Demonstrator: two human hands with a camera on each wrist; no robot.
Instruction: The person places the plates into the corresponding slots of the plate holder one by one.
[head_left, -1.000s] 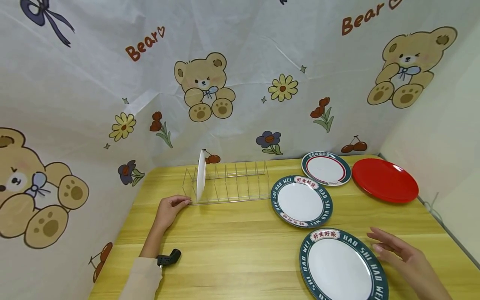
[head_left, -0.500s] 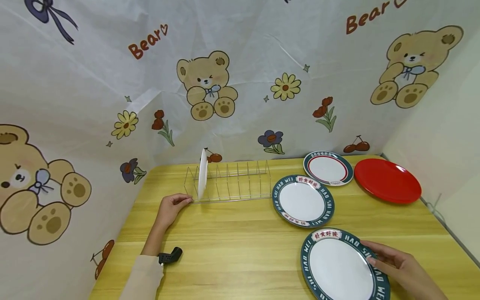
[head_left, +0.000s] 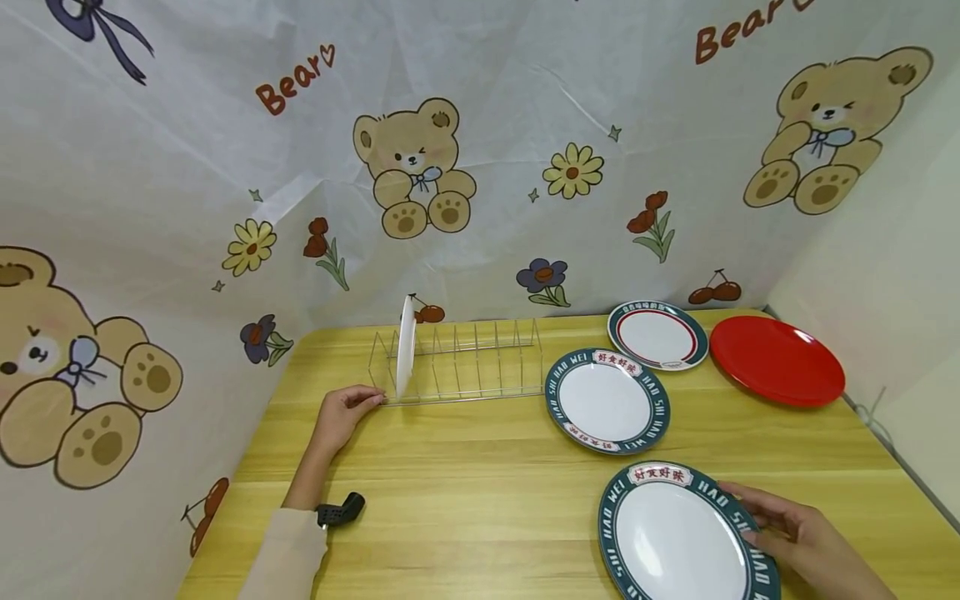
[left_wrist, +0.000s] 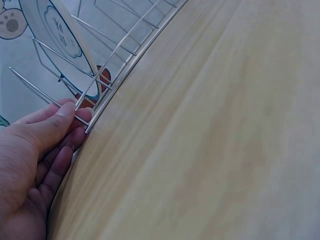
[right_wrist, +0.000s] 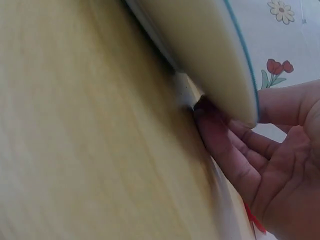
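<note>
At the left end of a wire dish rack (head_left: 468,398), my left hand (head_left: 339,419) pinches the front corner between thumb and fingers. One white plate (head_left: 406,348) stands upright on edge in the rack, near that hand; the left wrist view shows its blue-patterned face. At the front right, my right hand (head_left: 808,540) grips the right rim of a large green-rimmed dinner plate (head_left: 681,546), thumb on top. From the right wrist camera the plate's pale underside (right_wrist: 200,45) slants above the tabletop, with fingers (right_wrist: 220,135) tucked beneath its edge. The near edge of this plate is cut off in the head view.
A smaller green-rimmed plate (head_left: 606,402) lies right of the rack. Behind it are a plate with a red inner ring (head_left: 657,335) and a red oval plate (head_left: 777,361). A bear-print cloth (head_left: 480,167) hangs behind the wooden table (head_left: 465,492).
My right hand has come left onto the large plate's rim and taken hold of it. The plate has shifted slightly toward me. My left hand has stayed at the rack corner.
</note>
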